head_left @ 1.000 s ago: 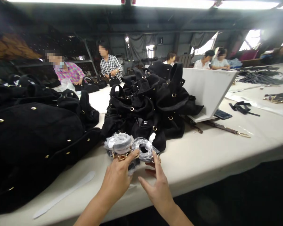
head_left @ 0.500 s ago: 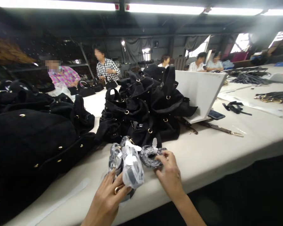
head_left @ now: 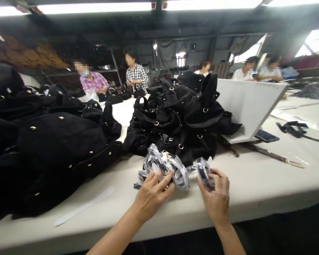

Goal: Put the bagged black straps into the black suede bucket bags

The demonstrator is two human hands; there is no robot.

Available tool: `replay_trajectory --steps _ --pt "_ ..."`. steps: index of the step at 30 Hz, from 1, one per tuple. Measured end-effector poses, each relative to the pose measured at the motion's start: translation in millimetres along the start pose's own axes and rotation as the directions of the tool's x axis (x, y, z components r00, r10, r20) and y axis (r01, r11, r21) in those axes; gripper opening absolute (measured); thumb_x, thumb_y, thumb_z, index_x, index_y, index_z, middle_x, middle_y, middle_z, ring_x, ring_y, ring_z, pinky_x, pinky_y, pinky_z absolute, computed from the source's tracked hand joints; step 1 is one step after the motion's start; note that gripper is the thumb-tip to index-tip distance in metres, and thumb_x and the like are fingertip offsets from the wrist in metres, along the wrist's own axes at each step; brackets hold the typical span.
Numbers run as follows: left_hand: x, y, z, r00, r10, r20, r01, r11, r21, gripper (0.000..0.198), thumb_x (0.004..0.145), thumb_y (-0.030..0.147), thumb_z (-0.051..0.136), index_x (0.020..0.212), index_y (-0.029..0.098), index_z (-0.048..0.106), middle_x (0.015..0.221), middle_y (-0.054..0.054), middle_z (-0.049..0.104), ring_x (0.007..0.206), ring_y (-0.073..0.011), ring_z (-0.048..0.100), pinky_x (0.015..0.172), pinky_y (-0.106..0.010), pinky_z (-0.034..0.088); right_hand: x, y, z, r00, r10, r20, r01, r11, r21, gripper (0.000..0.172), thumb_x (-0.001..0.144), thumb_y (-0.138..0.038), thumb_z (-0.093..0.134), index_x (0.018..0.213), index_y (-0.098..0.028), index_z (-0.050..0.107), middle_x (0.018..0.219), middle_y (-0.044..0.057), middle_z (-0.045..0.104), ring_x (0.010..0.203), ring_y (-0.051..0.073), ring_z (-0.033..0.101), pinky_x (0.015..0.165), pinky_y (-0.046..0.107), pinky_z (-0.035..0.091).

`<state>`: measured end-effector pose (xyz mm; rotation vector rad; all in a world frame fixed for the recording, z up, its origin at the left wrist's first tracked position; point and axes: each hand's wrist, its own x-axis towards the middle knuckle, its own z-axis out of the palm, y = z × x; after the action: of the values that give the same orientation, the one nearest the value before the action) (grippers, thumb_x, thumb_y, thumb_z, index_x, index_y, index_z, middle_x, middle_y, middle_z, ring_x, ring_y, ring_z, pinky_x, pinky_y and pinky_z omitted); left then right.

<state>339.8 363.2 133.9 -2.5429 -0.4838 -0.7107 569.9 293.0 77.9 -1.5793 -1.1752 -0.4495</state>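
Note:
My right hand (head_left: 216, 193) is closed around a coiled strap wrapped in clear plastic (head_left: 202, 171), its thumb at the near side. To its left lies a bunch of wrapped straps (head_left: 179, 173) with gold metal hardware and white tags. My left hand (head_left: 155, 191) grips the near side of that bunch, fingers bent over the plastic; part of the hold is hidden. Right behind both rises a heap of black bags (head_left: 172, 120) with gold rings.
A larger pile of black bags (head_left: 61, 141) fills the left of the table (head_left: 117, 209). A white strip (head_left: 85, 207) lies in front. To the right are a white panel (head_left: 250, 106), a dark phone-like slab (head_left: 267, 135) and a strap with a gold clasp (head_left: 273, 154). Several people sit or stand beyond.
The view has turned left, shifting the scene rightward. The straps under my left hand have tipped over and spread out. My right hand has tilted the coiled strap upright.

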Motion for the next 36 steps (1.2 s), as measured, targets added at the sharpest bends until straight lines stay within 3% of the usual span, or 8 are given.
replay_trajectory --steps 5,10,14,17,22,27,32,36 --pt "-25 -10 -7.6 0.986 -0.163 0.028 0.165 0.979 -0.121 0.069 0.076 -0.008 0.048 0.136 0.027 0.056 0.156 -0.012 0.036 0.142 -0.0375 0.033 0.107 -0.063 0.041 0 -10 -5 0.997 0.018 -0.077 -0.011 0.995 0.095 0.024 0.096 -0.039 0.064 0.093 -0.017 0.056 0.114 0.015 0.057 0.111 0.029 0.057 0.093 0.047 0.052" --pt "-36 9 -17.5 0.949 -0.317 0.012 0.313 0.932 -0.185 0.093 0.062 -0.012 0.049 0.144 0.031 0.048 0.161 -0.012 0.024 0.149 -0.0406 0.021 0.116 -0.073 0.024 2 -57 -3 0.970 0.009 -0.244 0.045 0.976 0.215 0.019 0.090 -0.025 0.072 0.096 -0.017 0.056 0.126 0.016 0.056 0.114 0.031 0.059 0.092 0.047 0.052" --pt "-54 29 -18.7 0.906 -0.422 0.034 0.419 0.881 -0.220 0.092 0.063 0.001 0.056 0.151 0.017 0.034 0.162 -0.021 0.016 0.149 -0.0473 0.014 0.113 -0.079 0.024 -6 -89 14 0.975 -0.220 -0.043 0.220 0.901 0.374 0.013 0.093 -0.022 0.064 0.102 -0.020 0.056 0.135 0.015 0.053 0.131 0.037 0.048 0.103 0.059 0.044" --pt "-81 40 -6.5 0.882 -0.471 0.027 0.470 0.871 -0.140 0.089 0.076 0.014 0.058 0.154 0.003 0.016 0.158 -0.031 0.019 0.148 -0.0488 0.015 0.111 -0.076 0.031 -17 -94 33 0.899 -0.420 0.124 0.341 0.848 0.406 0.009 0.094 -0.025 0.061 0.098 -0.021 0.054 0.137 0.012 0.056 0.135 0.035 0.045 0.113 0.060 0.032" --pt "-117 49 27.3 0.876 -0.482 -0.024 0.482 0.870 0.104 0.086 0.083 0.007 0.056 0.156 0.003 0.012 0.159 -0.031 0.020 0.147 -0.0462 0.022 0.109 -0.065 0.044 -33 -78 51 0.811 -0.572 0.122 0.508 0.792 0.340 0.011 0.095 -0.030 0.057 0.098 -0.020 0.055 0.136 0.014 0.058 0.132 0.033 0.049 0.114 0.054 0.030" --pt "-102 23 29.6 0.902 -0.431 0.031 0.431 0.902 -0.017 0.093 0.070 -0.002 0.047 0.156 0.001 0.011 0.162 -0.026 0.013 0.151 -0.0426 0.008 0.107 -0.063 0.046 -22 -88 66 0.830 -0.550 0.094 0.525 0.827 0.203 0.016 0.101 -0.030 0.048 0.099 -0.016 0.057 0.134 0.017 0.058 0.126 0.035 0.054 0.107 0.050 0.038" --pt "-79 -24 20.9 0.789 -0.500 0.356 0.588 0.782 -0.205 0.109 0.068 -0.005 0.041 0.156 0.022 -0.018 0.167 -0.013 0.005 0.154 -0.0292 -0.006 0.120 -0.063 0.029 -10 -116 81 0.860 -0.483 0.166 0.476 0.875 0.083 0.016 0.100 -0.020 0.042 0.104 -0.014 0.056 0.135 0.019 0.057 0.127 0.037 0.052 0.106 0.053 0.039" --pt "-82 -16 13.1 0.730 -0.559 0.395 0.674 0.683 -0.280 0.102 0.075 -0.002 0.042 0.158 0.026 -0.011 0.168 -0.009 0.000 0.154 -0.0268 -0.004 0.124 -0.060 0.023 -12 -112 82 0.847 -0.503 0.170 0.488 0.864 0.125 0.012 0.098 -0.021 0.046 0.103 -0.015 0.056 0.136 0.018 0.056 0.131 0.037 0.049 0.107 0.053 0.040"
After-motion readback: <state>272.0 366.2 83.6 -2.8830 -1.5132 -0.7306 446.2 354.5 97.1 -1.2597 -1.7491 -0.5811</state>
